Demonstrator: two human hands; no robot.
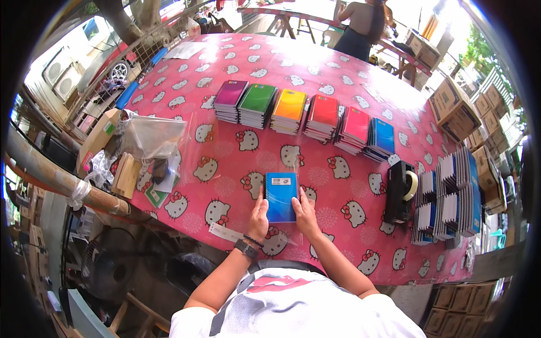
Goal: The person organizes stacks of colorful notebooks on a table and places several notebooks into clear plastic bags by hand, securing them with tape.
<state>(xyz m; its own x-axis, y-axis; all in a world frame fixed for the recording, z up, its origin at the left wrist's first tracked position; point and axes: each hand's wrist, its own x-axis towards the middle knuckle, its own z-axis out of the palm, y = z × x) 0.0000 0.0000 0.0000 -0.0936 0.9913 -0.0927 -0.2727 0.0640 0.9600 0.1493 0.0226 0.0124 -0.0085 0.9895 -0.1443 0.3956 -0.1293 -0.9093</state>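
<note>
A blue spiral notebook point(280, 198) with a white barcode label is between my two hands near the table's front edge. My left hand point(259, 217) grips its left side, and my right hand point(305, 215) presses along its right side. Beyond them, a row of notebook stacks curves across the table: purple point(230, 93), green point(257, 99), yellow point(290, 105), red point(323, 110), pinkish red point(356, 124) and blue point(384, 137). A clear plastic sheet seems to lie around the held notebook; its edges are hard to make out.
A black tape dispenser point(399, 194) stands to the right, beside tall piles of spiral notebooks point(449, 194). Plastic bags point(152, 135) and a wooden block point(127, 176) lie at the left. A cardboard box point(454, 109) sits at the far right. Another person point(365, 25) is in the background.
</note>
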